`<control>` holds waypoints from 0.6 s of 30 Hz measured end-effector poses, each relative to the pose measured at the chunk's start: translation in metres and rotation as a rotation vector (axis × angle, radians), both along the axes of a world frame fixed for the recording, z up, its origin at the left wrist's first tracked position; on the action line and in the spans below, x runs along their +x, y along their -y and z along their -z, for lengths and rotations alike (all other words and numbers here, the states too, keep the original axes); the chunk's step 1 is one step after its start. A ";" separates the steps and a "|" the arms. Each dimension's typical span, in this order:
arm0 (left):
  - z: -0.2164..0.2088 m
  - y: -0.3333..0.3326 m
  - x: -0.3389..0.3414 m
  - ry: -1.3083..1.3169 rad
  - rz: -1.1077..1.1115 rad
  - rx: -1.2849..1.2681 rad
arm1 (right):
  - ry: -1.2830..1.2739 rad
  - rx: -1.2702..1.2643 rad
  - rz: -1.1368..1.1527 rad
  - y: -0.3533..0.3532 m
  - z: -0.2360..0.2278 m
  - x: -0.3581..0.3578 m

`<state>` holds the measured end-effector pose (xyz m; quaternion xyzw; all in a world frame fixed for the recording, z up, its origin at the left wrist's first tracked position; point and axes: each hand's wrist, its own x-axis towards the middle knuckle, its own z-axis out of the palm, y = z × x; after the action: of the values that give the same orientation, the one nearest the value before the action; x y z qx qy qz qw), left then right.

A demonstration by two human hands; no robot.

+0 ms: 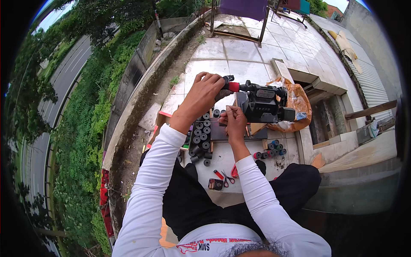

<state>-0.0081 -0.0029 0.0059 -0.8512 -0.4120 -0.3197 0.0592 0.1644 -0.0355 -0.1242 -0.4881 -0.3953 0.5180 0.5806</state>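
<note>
A black motor-driven machine (262,102) stands in front of me, with a red sleeve (233,87) on its shaft, pointing left. My left hand (200,95) curls its fingers over a black piece (227,80) at the sleeve's outer end; its palm hides part of that piece. Just below, my right hand (234,122) is closed in a pinch on a thin metal rod (209,122) that sticks out to the left. Under the rod lie several black cylinders with centre holes (201,136), some on end and some on their sides.
Several black, red and blue cylinders (270,150) sit at the right. Scissors (228,179), a red lighter (218,174) and a small dark box (215,184) lie between my legs. An orange-brown bag (297,105) sits behind the machine. A low wall (141,81) borders the left.
</note>
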 end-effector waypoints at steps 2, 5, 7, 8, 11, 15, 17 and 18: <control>0.000 0.001 -0.002 0.040 0.005 -0.029 | 0.002 -0.030 -0.010 0.000 -0.006 -0.003; -0.009 0.001 -0.001 0.005 -0.008 -0.132 | -0.022 -0.004 -0.002 -0.006 -0.002 0.000; -0.011 0.003 0.001 0.041 0.014 -0.119 | 0.004 0.017 0.003 -0.006 -0.001 -0.001; -0.012 0.004 0.002 0.079 0.035 -0.106 | 0.031 0.038 0.006 -0.006 -0.001 -0.001; -0.012 0.002 0.003 0.102 0.091 0.033 | 0.061 0.047 0.001 -0.002 0.002 -0.002; -0.001 -0.004 0.007 0.131 0.067 0.003 | 0.078 0.081 -0.010 0.003 0.003 0.002; 0.004 -0.009 0.006 0.086 0.037 -0.025 | 0.149 0.152 0.004 0.010 0.000 0.004; 0.000 -0.008 0.005 0.086 0.040 -0.026 | 0.149 0.151 0.007 0.014 -0.002 0.006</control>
<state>-0.0032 0.0050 0.0056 -0.8454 -0.4013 -0.3517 0.0238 0.1700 -0.0497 -0.1226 -0.4816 -0.4737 0.4471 0.5864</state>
